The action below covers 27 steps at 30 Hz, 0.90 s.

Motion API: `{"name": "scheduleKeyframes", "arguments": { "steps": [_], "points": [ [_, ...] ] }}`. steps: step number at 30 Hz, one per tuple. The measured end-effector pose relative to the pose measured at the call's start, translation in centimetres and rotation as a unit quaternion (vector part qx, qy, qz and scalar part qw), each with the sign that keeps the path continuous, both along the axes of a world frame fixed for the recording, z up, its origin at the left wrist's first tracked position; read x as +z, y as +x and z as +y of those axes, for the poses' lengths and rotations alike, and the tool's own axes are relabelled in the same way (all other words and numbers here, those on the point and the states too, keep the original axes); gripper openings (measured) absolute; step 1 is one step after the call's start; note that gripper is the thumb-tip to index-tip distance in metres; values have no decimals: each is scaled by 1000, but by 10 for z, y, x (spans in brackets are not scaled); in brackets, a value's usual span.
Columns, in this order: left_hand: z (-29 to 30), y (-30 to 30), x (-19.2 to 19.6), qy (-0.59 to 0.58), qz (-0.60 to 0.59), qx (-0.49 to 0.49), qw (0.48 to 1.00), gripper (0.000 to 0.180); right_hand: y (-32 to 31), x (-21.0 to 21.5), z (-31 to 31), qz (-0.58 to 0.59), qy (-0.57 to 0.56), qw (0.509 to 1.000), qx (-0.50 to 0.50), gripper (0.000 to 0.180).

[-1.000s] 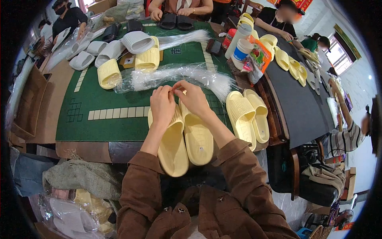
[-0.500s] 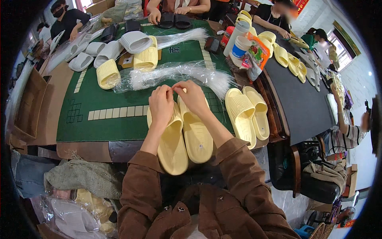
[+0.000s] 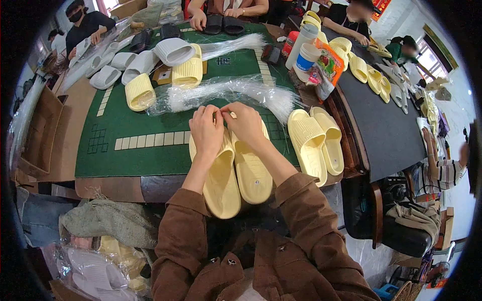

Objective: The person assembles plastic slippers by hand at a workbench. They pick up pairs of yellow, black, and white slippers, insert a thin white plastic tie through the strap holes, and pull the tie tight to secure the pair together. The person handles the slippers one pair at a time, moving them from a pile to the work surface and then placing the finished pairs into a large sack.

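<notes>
Meeting almost fingertip to fingertip, the left hand (image 3: 207, 131) and right hand (image 3: 245, 123) curl close together, and from my remote seat I cannot tell whether either is pinched on anything. Directly below this grip I see a pair of yellow slippers (image 3: 223, 193), heels toward the wearer. Just beyond the grip lies a bundle of white strands (image 3: 226, 95) in clear plastic (image 3: 158, 103); right of the grip I find another yellow pair (image 3: 310, 140), side by side
</notes>
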<state>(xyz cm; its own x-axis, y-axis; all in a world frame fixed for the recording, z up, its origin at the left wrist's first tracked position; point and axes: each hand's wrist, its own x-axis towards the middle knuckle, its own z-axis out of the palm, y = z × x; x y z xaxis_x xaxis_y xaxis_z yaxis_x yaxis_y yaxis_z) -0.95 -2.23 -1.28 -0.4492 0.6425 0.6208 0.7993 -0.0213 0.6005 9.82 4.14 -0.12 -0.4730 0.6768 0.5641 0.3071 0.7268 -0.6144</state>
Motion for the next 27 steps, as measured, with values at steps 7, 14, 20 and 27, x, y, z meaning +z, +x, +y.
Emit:
{"name": "scheduleKeyframes", "arguments": {
  "steps": [7, 14, 20, 27],
  "points": [
    [0, -3, -1, -45, -55, -35, 997, 9, 10, -2, 14, 131, -226, 963, -64, 15],
    [1, -5, -11, -83, -56, -25, 995, 8, 7, -3, 4, 32, -70, 994, -76, 24],
    [-2, -2, -2, -105, -46, -39, 993, 6, 5, 0, 0, 73, -21, 994, -83, 28],
    [-29, 19, 25, -57, 88, -75, 992, 12, 5, -4, 0, 64, -72, 994, -58, 15]
  ]
}}
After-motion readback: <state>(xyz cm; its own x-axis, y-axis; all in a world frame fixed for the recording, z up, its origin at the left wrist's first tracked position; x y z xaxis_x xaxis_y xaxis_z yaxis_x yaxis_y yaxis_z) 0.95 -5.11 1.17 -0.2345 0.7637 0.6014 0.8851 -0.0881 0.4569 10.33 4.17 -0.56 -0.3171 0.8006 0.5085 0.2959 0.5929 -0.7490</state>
